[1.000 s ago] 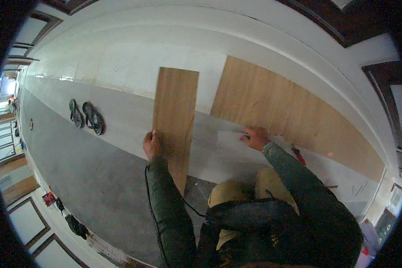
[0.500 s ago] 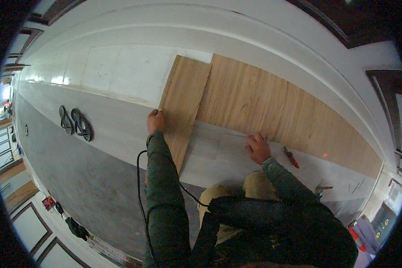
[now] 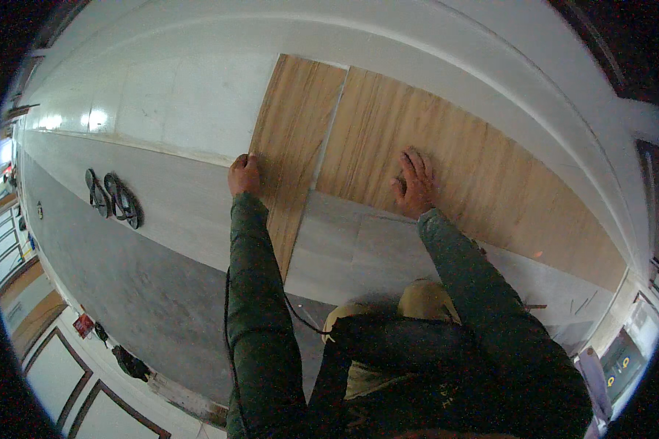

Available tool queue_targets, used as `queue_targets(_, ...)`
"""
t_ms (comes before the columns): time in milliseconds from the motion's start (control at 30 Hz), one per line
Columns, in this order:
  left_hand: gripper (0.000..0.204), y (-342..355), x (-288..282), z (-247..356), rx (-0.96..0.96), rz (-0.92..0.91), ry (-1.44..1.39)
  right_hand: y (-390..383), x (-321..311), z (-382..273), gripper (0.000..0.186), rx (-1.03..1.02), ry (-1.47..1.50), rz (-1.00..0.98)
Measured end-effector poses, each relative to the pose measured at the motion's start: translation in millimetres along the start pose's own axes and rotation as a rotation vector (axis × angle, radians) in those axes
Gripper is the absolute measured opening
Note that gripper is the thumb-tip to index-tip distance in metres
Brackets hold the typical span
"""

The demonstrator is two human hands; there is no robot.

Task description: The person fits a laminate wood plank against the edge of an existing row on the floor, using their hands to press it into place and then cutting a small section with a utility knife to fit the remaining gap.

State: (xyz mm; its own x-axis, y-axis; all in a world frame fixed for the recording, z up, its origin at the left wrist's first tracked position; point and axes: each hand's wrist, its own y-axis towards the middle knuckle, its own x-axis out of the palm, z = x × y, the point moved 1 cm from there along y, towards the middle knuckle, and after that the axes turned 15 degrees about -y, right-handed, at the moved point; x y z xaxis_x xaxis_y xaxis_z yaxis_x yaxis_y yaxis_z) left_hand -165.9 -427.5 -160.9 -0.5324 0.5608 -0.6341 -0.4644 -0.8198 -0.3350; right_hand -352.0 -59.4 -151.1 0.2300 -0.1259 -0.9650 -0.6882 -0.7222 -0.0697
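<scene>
A loose wood-grain floor plank (image 3: 294, 139) lies at a slight angle on the pale underlay. My left hand (image 3: 244, 174) grips its left long edge near the middle. A thin gap separates its right edge from the row of laid wood-grain planks (image 3: 447, 161). My right hand (image 3: 413, 183) rests flat, fingers spread, on the near end of that laid row. Both dark green sleeves reach forward over my tan knees.
A pair of dark sandals (image 3: 113, 199) lies on the floor at the left. The white baseboard (image 3: 388, 51) curves along the far side. Grey bare floor (image 3: 132, 293) runs to the lower left. Small items sit at the right rim near a wall.
The loose plank has moved farther forward and right, almost meeting the laid row. My left hand went along with its edge. My right hand moved from the underlay onto the laid planks.
</scene>
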Motion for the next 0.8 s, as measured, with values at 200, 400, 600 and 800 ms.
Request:
queue_targets(200,0.049,-20.1,8.3,25.8,-0.074,0.094,0.142,-1.1,1.7,3.5,0.060,0.000,-0.146,0.032)
queue_targets(400,0.040,-31.6,20.5,31.6,-0.058,0.361,-0.013,-2.6,0.4,0.2,0.060,0.002,-0.195,0.023)
queue_targets(600,0.036,-30.0,22.3,33.9,-0.061,0.348,0.052,-4.3,0.9,-2.4,0.060,0.014,-0.143,0.027)
queue_targets(800,0.029,-41.7,38.2,38.7,0.035,0.400,0.162,-3.5,-2.4,-1.7,0.061,-0.014,-0.043,0.077)
